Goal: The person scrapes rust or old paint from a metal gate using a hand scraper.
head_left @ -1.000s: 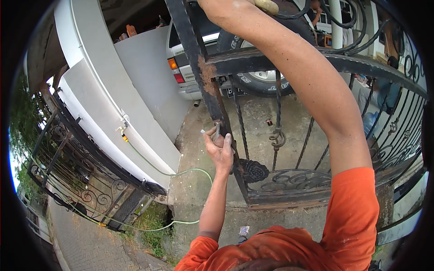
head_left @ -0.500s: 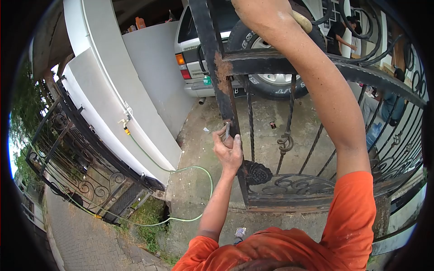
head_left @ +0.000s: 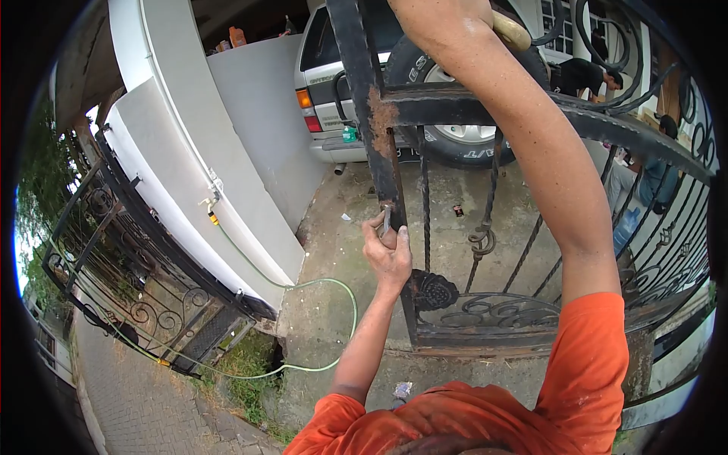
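Observation:
My left hand (head_left: 388,254) is closed around a small flat metal tool (head_left: 386,221), pressing its tip against the black iron gate's vertical post (head_left: 364,68). The contact spot is below a bare rusty patch (head_left: 381,117) on that post. My right arm reaches up over the gate's top rail. Only the wrist end of my right hand (head_left: 444,15) shows at the picture's upper edge. A tan rounded object (head_left: 512,32) sits by it, and the fingers are out of view. I wear an orange shirt.
A silver car (head_left: 326,76) with a spare tyre (head_left: 455,140) stands behind the gate on concrete. A green hose (head_left: 334,288) runs from a tap on the white wall (head_left: 174,144). Another iron fence (head_left: 114,258) lies left. People (head_left: 584,76) are at the back right.
My left hand stays on the post and the tool now stands more upright against it. The view has shifted slightly, so the gate and car sit further right.

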`<state>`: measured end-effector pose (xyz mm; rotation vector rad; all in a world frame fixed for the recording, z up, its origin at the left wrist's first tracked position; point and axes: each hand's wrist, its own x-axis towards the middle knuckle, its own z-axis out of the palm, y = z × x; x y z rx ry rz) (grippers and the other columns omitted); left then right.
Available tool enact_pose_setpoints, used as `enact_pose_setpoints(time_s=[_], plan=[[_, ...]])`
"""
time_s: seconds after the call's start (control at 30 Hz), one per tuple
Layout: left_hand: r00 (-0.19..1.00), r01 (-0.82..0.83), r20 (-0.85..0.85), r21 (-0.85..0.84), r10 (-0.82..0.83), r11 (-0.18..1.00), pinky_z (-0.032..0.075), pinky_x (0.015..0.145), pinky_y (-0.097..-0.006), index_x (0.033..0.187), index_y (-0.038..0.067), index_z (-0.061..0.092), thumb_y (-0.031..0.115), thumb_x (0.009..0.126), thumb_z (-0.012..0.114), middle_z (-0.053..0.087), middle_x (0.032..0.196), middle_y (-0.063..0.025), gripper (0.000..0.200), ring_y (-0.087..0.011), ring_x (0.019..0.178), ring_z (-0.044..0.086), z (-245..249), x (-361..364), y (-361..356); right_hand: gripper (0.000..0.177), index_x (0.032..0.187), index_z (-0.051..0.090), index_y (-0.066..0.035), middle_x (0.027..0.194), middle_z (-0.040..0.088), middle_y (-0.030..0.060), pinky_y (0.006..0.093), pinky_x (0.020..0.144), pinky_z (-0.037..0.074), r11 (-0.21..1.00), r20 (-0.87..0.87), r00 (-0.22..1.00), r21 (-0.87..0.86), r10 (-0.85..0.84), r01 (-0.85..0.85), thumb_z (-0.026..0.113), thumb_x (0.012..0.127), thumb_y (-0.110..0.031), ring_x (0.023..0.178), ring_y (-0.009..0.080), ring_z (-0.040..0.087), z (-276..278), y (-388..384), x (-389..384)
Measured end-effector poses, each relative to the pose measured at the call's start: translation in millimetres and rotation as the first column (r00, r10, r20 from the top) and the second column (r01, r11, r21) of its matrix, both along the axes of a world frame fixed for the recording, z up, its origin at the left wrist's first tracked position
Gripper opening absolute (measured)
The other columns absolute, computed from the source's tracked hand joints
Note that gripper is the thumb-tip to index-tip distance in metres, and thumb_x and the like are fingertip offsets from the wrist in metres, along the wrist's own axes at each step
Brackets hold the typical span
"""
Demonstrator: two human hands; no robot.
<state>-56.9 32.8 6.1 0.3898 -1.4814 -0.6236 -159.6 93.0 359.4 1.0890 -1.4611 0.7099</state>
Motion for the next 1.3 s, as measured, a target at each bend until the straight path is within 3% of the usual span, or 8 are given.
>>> enact_pose_setpoints(time_s=[0.37,0.43,0.5,0.67,0.73,0.87,1.13,1.3], plan=[[0.999,0.05,-0.005,0.072,-0.049,0.996,0.038,0.041,-0.0249,0.116,-0.002,0.044,0.003,0.091,0.061,0.057,0.063,-0.0028,0.031,-0.0075,0.044,0.049,-5,-1,-1,0.019,0.102,0.068,-0.004,0.087,0.074,0.015,0.0397,0.068,0.061,0.999,-0.027,0.999,0.01,-0.045,0.045,0.054,0.094,-0.014,0.083,0.0291,0.075,4,4,14],[0.997,0.077,-0.025,0.164,-0.074,0.984,0.046,0.059,-0.0296,0.114,-0.004,0.048,0.004,0.089,0.063,0.059,0.063,-0.0072,0.03,-0.0116,0.057,0.056,-2,1,4,0.019,0.102,0.068,-0.004,0.087,0.074,0.015,0.0397,0.068,0.061,0.999,-0.028,0.998,0.014,-0.048,0.049,0.054,0.094,-0.014,0.083,0.0292,0.075,5,3,15],[0.998,0.067,0.0,0.168,-0.068,0.983,0.045,0.059,-0.0288,0.115,-0.004,0.048,0.003,0.089,0.063,0.059,0.063,-0.0069,0.03,-0.0109,0.057,0.056,-2,2,3,0.019,0.102,0.069,-0.004,0.088,0.074,0.015,0.0398,0.068,0.061,0.999,-0.029,0.998,0.018,-0.051,0.052,0.054,0.094,-0.014,0.083,0.0293,0.075,6,2,16],[0.992,0.124,-0.029,0.19,-0.12,0.974,0.044,0.059,-0.0273,0.116,-0.003,0.048,0.003,0.089,0.063,0.058,0.062,-0.0055,0.032,-0.0097,0.057,0.054,-2,3,5,0.029,0.117,0.068,-0.005,0.087,0.074,0.0139,0.0401,0.067,0.061,0.973,-0.004,0.985,0.151,-0.174,0.172,0.053,0.095,-0.015,0.082,0.0283,0.075,14,-19,-12],[0.997,0.063,0.035,0.109,-0.067,0.992,0.041,0.044,-0.0268,0.117,-0.002,0.045,0.003,0.09,0.061,0.058,0.062,-0.004,0.032,-0.0097,0.045,0.053,-3,4,2,0.032,0.122,0.066,-0.006,0.086,0.074,0.0136,0.0399,0.067,0.061,0.985,-0.016,0.99,0.101,-0.14,0.141,0.052,0.095,-0.015,0.082,0.0281,0.075,3,-5,-6],[0.997,0.021,0.075,0.125,-0.031,0.992,0.044,0.058,-0.03,0.118,-0.003,0.047,0.002,0.087,0.063,0.055,0.057,-0.0064,0.035,-0.0131,0.055,0.054,-1,6,5,0.037,0.13,0.062,-0.007,0.086,0.074,0.0137,0.0395,0.068,0.06,0.997,-0.046,0.996,0.033,-0.073,0.075,0.051,0.096,-0.014,0.081,0.0281,0.075,-9,9,14],[0.999,0.035,0.033,0.116,-0.039,0.993,0.045,0.06,-0.0313,0.117,-0.003,0.048,0.003,0.087,0.063,0.057,0.062,-0.0083,0.034,-0.0162,0.057,0.056,-3,3,2,0.032,0.123,0.063,-0.002,0.087,0.074,0.0151,0.0398,0.067,0.061,0.993,0.03,0.996,0.084,-0.084,0.081,0.052,0.095,-0.013,0.082,0.0294,0.075,3,-1,14],[0.998,0.049,0.024,0.13,-0.053,0.99,0.046,0.063,-0.0309,0.116,-0.003,0.048,0.003,0.087,0.063,0.058,0.063,-0.0078,0.033,-0.0152,0.059,0.058,1,3,4,0.031,0.122,0.063,-0.004,0.085,0.074,0.0159,0.041,0.066,0.061,0.987,-0.07,0.99,0.098,-0.121,0.127,0.052,0.094,-0.012,0.079,0.0304,0.075,-7,14,3]])
